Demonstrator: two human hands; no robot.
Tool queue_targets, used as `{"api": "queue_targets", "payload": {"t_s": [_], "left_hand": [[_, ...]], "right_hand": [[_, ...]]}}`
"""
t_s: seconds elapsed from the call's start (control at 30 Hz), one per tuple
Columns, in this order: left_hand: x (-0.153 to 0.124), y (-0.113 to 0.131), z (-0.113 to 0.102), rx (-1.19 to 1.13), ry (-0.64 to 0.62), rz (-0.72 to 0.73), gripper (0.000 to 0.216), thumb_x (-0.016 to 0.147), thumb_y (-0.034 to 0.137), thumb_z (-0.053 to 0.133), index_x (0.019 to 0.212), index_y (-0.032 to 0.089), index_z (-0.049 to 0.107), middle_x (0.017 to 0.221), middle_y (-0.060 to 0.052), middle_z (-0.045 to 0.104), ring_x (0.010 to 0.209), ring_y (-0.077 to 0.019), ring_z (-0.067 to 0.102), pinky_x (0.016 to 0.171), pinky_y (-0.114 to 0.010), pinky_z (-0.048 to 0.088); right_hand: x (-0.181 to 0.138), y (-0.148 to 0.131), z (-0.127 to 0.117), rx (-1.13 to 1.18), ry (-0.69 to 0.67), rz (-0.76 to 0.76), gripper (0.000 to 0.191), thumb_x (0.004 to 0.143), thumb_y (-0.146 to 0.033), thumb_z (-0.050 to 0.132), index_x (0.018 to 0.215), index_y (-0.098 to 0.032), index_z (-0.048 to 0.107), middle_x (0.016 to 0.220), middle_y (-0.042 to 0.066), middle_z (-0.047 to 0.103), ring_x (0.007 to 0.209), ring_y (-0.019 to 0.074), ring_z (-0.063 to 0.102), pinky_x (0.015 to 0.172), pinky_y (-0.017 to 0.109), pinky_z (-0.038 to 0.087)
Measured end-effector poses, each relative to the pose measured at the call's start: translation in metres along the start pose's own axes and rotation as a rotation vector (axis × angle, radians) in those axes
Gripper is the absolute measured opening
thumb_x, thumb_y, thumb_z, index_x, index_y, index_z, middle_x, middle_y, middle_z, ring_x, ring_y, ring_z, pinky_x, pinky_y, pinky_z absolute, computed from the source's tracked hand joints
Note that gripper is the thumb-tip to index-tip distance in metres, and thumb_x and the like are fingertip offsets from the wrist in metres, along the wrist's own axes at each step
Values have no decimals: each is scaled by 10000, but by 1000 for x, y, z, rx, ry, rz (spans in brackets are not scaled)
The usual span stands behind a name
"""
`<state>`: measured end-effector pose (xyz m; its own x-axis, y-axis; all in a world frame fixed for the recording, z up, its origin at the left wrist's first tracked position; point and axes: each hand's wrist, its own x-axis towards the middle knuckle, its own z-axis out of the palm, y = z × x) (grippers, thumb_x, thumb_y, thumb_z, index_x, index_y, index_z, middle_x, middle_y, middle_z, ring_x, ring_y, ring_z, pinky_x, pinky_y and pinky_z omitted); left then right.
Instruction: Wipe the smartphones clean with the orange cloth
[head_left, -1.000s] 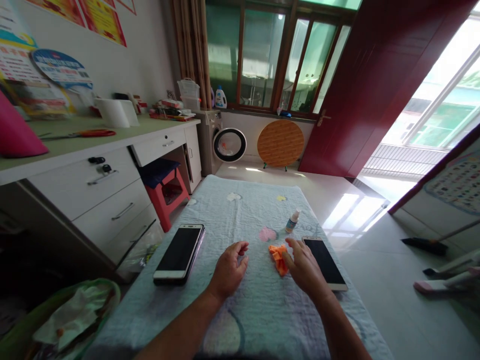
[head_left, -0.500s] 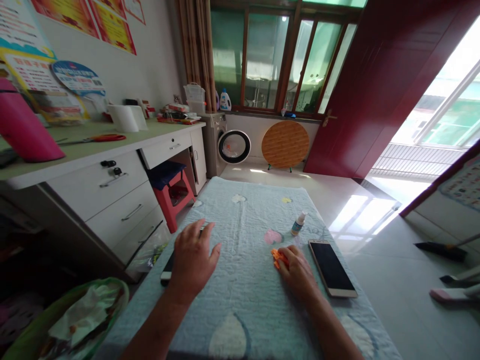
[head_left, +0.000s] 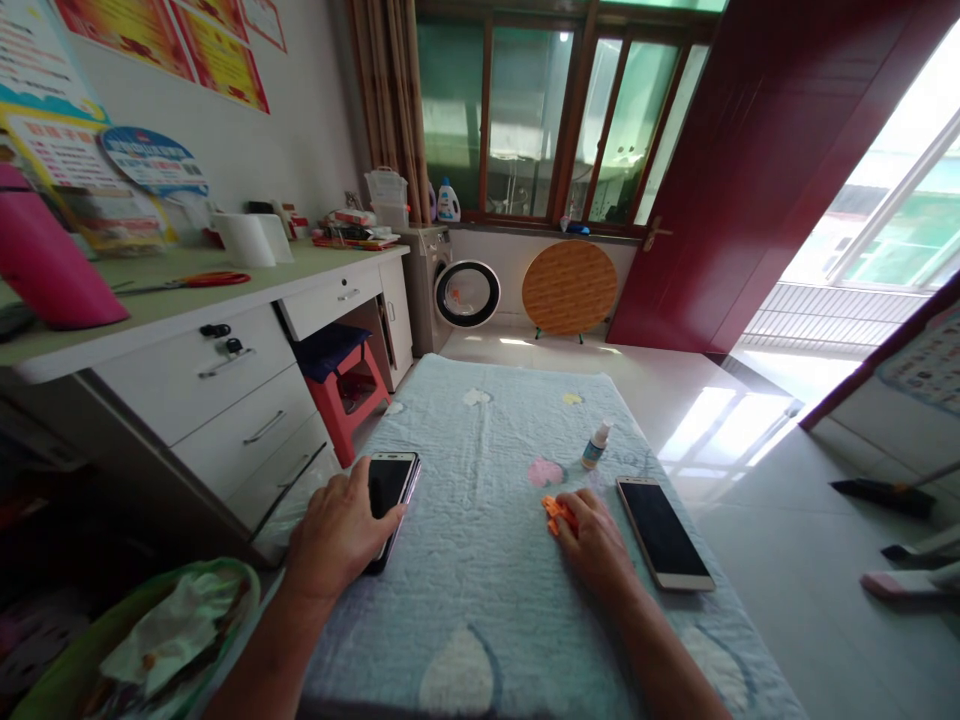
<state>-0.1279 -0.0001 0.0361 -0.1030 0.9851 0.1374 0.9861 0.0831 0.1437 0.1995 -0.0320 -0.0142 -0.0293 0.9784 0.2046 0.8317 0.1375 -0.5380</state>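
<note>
My left hand (head_left: 330, 530) is closed round a dark-screened smartphone (head_left: 388, 480) on the left side of the cloth-covered table (head_left: 480, 560). The thumb lies along its right edge, and the fingers cover its left side. An orange cloth (head_left: 556, 514) is bunched under the fingers of my right hand (head_left: 592, 540), which rests on the table. Just right of that hand lies a second smartphone (head_left: 664, 535), gold-edged, with its dark screen up. Beyond the right hand, a small spray bottle (head_left: 596, 446) with a white top stands upright.
Left of the table are a white desk (head_left: 225, 400), a red stool (head_left: 349, 395) and a green-rimmed bin (head_left: 251, 580) with crumpled paper. A washing machine (head_left: 429, 265) with its round door open and a round wooden tabletop (head_left: 570, 288) stand ahead.
My left hand has moved left and closed round the left smartphone, which has shifted right and now shows more of its screen. My right hand stays on the orange cloth.
</note>
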Motion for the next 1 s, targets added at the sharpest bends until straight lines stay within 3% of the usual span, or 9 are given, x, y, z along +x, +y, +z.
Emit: {"api": "queue_targets", "payload": {"t_s": [0.4, 0.8, 0.93, 1.0], "left_hand": [[6, 11, -10, 69, -57, -79, 536, 781, 466, 512, 1215, 154, 466, 962, -127, 666, 920, -328, 647, 775, -368, 466], [19, -3, -22, -66, -44, -156, 750, 741, 456, 587, 1373, 129, 353, 1120, -173, 673, 983, -354, 664, 765, -369, 475], [14, 10, -31, -110, 21, -143, 746, 745, 460, 598, 1377, 141, 363, 1117, -149, 673, 979, -339, 667, 773, -365, 486], [7, 25, -31, -164, 52, -66, 724, 743, 431, 617, 1372, 162, 381, 1118, -129, 672, 983, -315, 664, 796, -352, 487]], "right_hand": [[0, 0, 0, -19, 19, -15, 134, 858, -198, 490, 899, -216, 616, 889, 43, 559, 852, 192, 545, 790, 306, 423], [-1, 3, 2, -23, 26, -17, 144, 853, -191, 504, 920, -219, 628, 897, 44, 569, 852, 194, 548, 788, 296, 425], [0, 2, 1, -29, 26, -16, 149, 857, -192, 496, 914, -222, 631, 886, 43, 572, 848, 192, 552, 788, 295, 426], [0, 2, 1, -29, 28, -17, 149, 858, -198, 495, 909, -221, 632, 885, 43, 574, 849, 192, 555, 785, 295, 427]]}}
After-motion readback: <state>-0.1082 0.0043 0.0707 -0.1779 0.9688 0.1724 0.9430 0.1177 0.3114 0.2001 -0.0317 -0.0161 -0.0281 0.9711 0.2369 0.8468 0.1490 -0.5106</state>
